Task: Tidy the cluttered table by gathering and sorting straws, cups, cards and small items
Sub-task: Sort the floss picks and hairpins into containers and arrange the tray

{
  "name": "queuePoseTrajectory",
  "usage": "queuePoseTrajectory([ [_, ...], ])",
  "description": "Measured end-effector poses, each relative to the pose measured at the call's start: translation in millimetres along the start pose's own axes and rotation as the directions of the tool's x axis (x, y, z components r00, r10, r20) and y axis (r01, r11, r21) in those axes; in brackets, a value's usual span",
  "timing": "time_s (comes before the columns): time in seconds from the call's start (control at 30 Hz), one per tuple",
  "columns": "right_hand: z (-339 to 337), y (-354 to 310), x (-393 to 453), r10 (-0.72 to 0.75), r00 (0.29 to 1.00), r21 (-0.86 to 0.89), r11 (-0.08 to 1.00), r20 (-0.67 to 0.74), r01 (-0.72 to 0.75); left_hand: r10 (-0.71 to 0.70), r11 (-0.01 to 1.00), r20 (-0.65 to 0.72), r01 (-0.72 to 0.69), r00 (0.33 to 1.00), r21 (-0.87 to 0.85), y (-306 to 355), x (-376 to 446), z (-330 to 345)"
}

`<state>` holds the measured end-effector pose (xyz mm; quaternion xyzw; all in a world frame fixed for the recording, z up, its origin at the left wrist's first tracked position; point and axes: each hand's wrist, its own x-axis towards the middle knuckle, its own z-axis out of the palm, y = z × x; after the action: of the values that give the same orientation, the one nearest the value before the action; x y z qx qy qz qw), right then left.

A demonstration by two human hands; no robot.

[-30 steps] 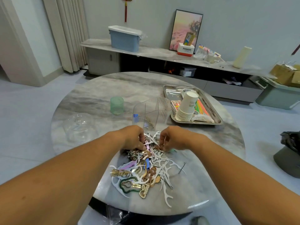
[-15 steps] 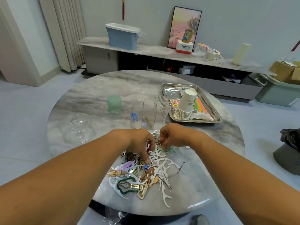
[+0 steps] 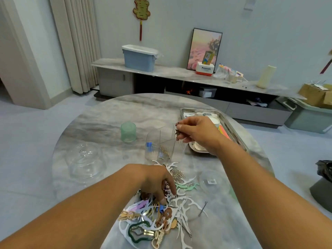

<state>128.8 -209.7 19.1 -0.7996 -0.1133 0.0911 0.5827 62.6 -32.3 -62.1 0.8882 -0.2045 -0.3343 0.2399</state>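
Right hand (image 3: pixel 197 133), centre right of frame, is raised above the clear divided organizer (image 3: pixel 164 143); thumb and fingertips pinch a small dark clip (image 3: pixel 177 134) just over the organizer's right-hand rim. The organizer stands upright at table centre, with a blue item and some thin gold pins in its near compartments. Left hand (image 3: pixel 158 184), lower centre, reaches down into the pile of small items (image 3: pixel 158 218); fingers curl downward with the tips among the clips, but whether they pinch any one piece cannot be told. The pile spreads across the near edge of the round marble table (image 3: pixel 107 119): white antler-shaped cutouts, gold and brown hair clips, a dark green outline clip, lilac and mint pieces, all overlapping. A single black bobby pin (image 3: pixel 203 209) lies apart to the pile's right. A clear round lid (image 3: pixel 211 181) lies flat near it, right of the pile. Left of the organizer stands an upturned green cup (image 3: pixel 128 132); further left, a clear glass dome (image 3: pixel 86 160) sits on the table. Behind the right hand, a metal tray (image 3: pixel 233 130) holds stacked paper cups (image 3: pixel 214 120) and bright coloured strips, mostly hidden by the hand. Upper frame: a low console with a blue lidded bin (image 3: pixel 140 57), a framed picture (image 3: pixel 204 49) leaning against the wall, and a red-and-white box.
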Motion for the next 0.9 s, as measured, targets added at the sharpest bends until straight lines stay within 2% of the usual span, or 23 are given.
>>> queuePoseTrajectory([
  [0.07,11,-4,9,-0.020,0.994,0.104,0.994,-0.110,0.032,0.000,1.000,0.002,0.000,1.000,0.019,0,1,-1],
  [0.1,16,-3,15,-0.031,0.988,0.094,0.995,-0.153,0.045,0.001,0.999,0.005,-0.002,1.000,0.036,0,2,-2],
  [0.2,31,8,28,-0.095,0.966,-0.162,0.985,-0.242,0.056,0.000,0.995,0.022,-0.002,1.000,0.099,-1,3,-6],
  [0.3,42,22,30,-0.127,0.963,-0.426,0.905,-0.238,0.014,-0.001,0.991,0.034,-0.003,0.999,0.133,-1,2,-7],
  [0.47,42,17,20,-0.229,0.933,-0.542,0.839,-0.276,0.046,0.003,0.992,0.027,-0.006,1.000,0.125,5,0,-4],
  [0.57,36,7,12,-0.216,0.960,-0.530,0.843,-0.180,0.090,0.030,0.983,0.010,-0.032,0.999,0.183,11,1,0],
  [0.7,34,3,-3,-0.085,0.993,-0.589,0.800,0.082,0.118,0.063,0.958,-0.025,-0.053,0.998,0.282,19,2,5],
  [0.8,32,5,-11,0.098,0.966,-0.636,0.767,0.241,0.081,0.134,0.912,-0.056,-0.101,0.989,0.397,22,3,7],
  [0.9,25,10,-17,0.249,0.922,-0.712,0.701,0.295,0.039,0.169,0.902,-0.065,-0.128,0.983,0.413,22,1,7],
])
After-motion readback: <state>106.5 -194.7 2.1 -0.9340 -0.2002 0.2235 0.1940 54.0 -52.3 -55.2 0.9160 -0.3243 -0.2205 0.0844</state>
